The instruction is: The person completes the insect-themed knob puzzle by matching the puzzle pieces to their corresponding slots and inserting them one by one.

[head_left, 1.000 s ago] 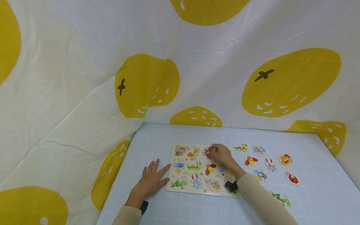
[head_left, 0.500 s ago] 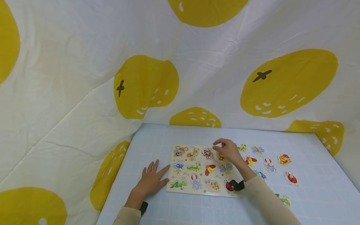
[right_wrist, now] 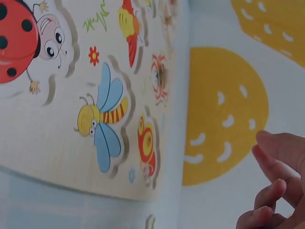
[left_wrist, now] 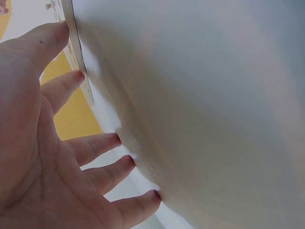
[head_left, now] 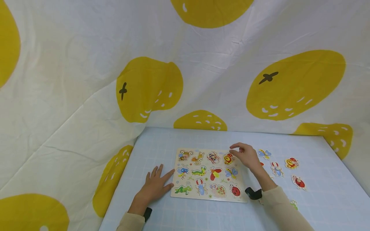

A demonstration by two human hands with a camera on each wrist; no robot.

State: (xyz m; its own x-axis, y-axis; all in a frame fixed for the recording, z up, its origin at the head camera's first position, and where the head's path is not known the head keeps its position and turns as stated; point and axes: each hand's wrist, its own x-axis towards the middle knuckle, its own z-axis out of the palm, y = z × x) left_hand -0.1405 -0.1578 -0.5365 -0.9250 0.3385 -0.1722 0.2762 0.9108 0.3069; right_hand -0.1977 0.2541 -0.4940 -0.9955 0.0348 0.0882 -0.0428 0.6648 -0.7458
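A wooden insect puzzle board (head_left: 193,196) lies on the table. My left hand (head_left: 156,184) rests beside its left edge with fingers spread; in the left wrist view, the thumb and index fingertips (left_wrist: 78,76) are right at the board's edge. My right hand (head_left: 249,158) hovers over the upper right corner, thumb and index finger apart and nothing between them. Near the fingertips is the red and yellow butterfly picture (head_left: 228,158). The spider puzzle piece (head_left: 213,157) sits in the top row. My right hand hides some loose pieces.
Right of the board lie loose puzzle pieces: a dragonfly (head_left: 264,154), a stag beetle (head_left: 277,169), a butterfly (head_left: 291,163), a ladybug (head_left: 299,182) and a partly hidden green grasshopper (head_left: 294,204). A white cloth (head_left: 208,80) with yellow fruit prints hangs behind the table.
My right hand has let go of the spider piece and moved right across the board to its upper right corner, now covering some loose pieces. The left hand has stayed put.
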